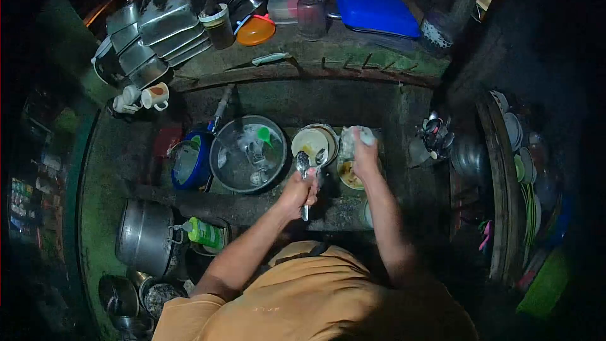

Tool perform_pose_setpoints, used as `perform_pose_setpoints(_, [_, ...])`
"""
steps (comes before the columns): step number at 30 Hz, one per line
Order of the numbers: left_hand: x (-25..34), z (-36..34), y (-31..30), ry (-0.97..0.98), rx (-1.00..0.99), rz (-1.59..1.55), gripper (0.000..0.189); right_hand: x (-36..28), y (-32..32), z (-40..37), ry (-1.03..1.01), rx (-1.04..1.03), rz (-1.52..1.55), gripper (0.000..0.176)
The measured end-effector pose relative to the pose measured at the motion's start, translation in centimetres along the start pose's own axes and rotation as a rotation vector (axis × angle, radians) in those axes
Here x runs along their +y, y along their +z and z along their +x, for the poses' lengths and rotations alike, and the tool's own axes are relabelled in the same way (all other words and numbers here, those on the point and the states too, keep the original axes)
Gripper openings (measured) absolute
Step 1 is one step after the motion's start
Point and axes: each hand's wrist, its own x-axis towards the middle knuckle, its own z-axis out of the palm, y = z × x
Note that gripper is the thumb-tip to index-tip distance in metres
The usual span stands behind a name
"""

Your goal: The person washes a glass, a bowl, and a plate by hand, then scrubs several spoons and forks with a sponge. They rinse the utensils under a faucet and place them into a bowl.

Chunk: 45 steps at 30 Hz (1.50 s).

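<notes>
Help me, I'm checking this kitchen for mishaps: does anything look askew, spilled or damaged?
Nothing looks clearly spilled or broken. The metal pans stacked at upper left look odd: they appear tilted, and one has dark patches, perhaps scorching.

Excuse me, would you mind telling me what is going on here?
The person's left hand grips at least one metal spoon near a cream dish. The right hand touches a white, foamy-looking wad. A bowl with brownish residue sits near that hand. To the left stands a large round basin with a bright green item inside.
</notes>
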Motion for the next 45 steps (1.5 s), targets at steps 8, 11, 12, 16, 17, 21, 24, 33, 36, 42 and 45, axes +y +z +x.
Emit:
perform_pose_setpoints(8, [1.5,-0.5,0.9,0.009,0.016,0.166,0.003,-2.1,2.2,-4.9,-0.392,-0.485,-0.717,0.017])
perform_pose_setpoints(11, [1.4,-0.5,0.7,0.053,-0.010,0.126,0.003,-0.5,2.9,-3.2,-0.269,-0.225,-0.575,0.025])
perform_pose_setpoints(12, [1.5,-0.7,0.9,0.055,-0.012,0.124,0.003,0.8,3.1,-2.0,-0.063,0.006,-0.301,0.033])
perform_pose_setpoints(16, [0.9,-0.8,-0.1,0.027,-0.057,0.054,0.004,-1.2,1.2,-2.0,0.139,-0.234,0.268,0.024])
perform_pose_setpoints(17, [1.1,-0.7,-0.3,0.013,-0.031,0.031,0.004,-1.7,1.3,-2.9,0.139,-0.237,0.265,0.024])
perform_pose_setpoints(21, [1.0,-0.8,1.4,0.044,0.011,0.130,0.002,-2.5,4.2,-6.5,-0.317,-0.322,-0.495,0.015])
perform_pose_setpoints(24, [0.9,-0.5,1.0,0.091,0.006,0.152,0.003,-0.9,5.0,-4.9,-0.499,-0.211,-0.693,0.028])
perform_pose_setpoints(33, [1.5,-0.9,0.9,0.149,0.029,0.334,0.005,-2.1,5.8,-5.5,-0.633,-0.219,-0.735,0.019])
perform_pose_setpoints(36, [1.6,-0.5,1.4,0.152,0.071,0.272,0.005,-2.8,6.3,-4.8,-0.450,-0.139,-0.699,0.020])
perform_pose_setpoints(42, [1.8,-1.3,1.7,0.167,0.033,0.370,0.006,-2.9,5.3,-4.4,-0.594,-0.151,-0.834,0.020])
perform_pose_setpoints(45, [1.7,-1.4,1.2,0.098,-0.006,0.294,0.004,-3.1,3.6,0.1,-0.252,0.014,-0.283,0.017])
